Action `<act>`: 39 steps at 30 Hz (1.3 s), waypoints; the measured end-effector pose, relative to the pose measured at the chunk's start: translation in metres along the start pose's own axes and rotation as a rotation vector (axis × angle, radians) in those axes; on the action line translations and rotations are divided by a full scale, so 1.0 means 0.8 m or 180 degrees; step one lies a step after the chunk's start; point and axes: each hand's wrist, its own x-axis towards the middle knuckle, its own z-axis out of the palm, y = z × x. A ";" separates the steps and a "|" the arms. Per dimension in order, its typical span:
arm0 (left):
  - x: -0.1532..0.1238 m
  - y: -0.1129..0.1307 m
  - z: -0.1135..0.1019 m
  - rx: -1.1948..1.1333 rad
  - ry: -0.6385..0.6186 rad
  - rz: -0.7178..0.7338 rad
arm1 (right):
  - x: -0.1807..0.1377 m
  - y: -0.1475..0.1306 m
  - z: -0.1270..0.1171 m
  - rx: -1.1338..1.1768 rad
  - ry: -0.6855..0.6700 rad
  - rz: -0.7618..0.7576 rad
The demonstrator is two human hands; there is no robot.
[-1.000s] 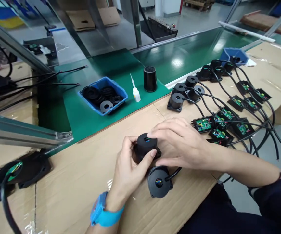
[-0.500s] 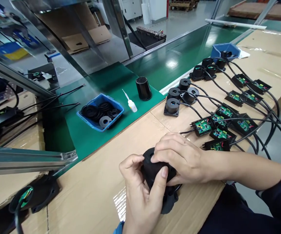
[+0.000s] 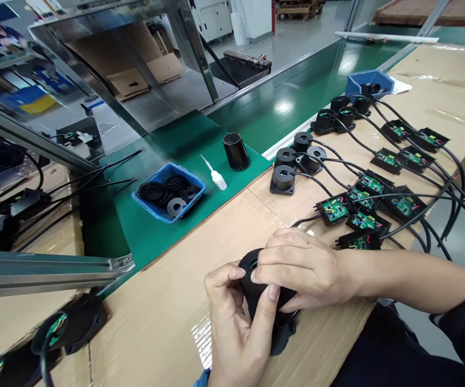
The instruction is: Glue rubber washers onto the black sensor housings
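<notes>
Both hands are closed round a black cylindrical housing [image 3: 252,290] with a hole in its top, low in the middle of the view. My left hand [image 3: 238,322] grips its near left side, thumb across the front. From the right, my right hand [image 3: 305,269] wraps over the top, its fingertips at the rim of the hole. Part of a flange shows below the hands; the far side of the housing is hidden. Similar capped housings [image 3: 284,179] with cables stand on the cardboard ahead, beside open black boxes holding green circuit boards [image 3: 336,208].
On the green mat lie a blue bin [image 3: 167,192] of black rings, a small white needle-tip bottle [image 3: 217,178] and a black cup-shaped piece [image 3: 236,151]. Another blue bin [image 3: 369,84] stands far right. A metal frame [image 3: 47,274] and more housings [image 3: 71,325] are at left.
The view has shifted slightly. Both hands keep hold of the housing, and a little more of the hole in its top now shows between the fingertips.
</notes>
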 end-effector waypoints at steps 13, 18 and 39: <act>-0.009 -0.005 -0.001 -0.0403 -0.0097 -0.0932 | -0.002 -0.001 0.006 -0.0282 0.0042 0.0348; -0.005 -0.010 -0.009 -0.0438 -0.0358 -0.0758 | -0.001 0.000 0.004 -0.0239 -0.0072 0.0352; -0.015 0.002 0.004 -0.0501 -0.0032 -0.1081 | 0.000 -0.004 -0.009 -0.0167 -0.0435 0.0549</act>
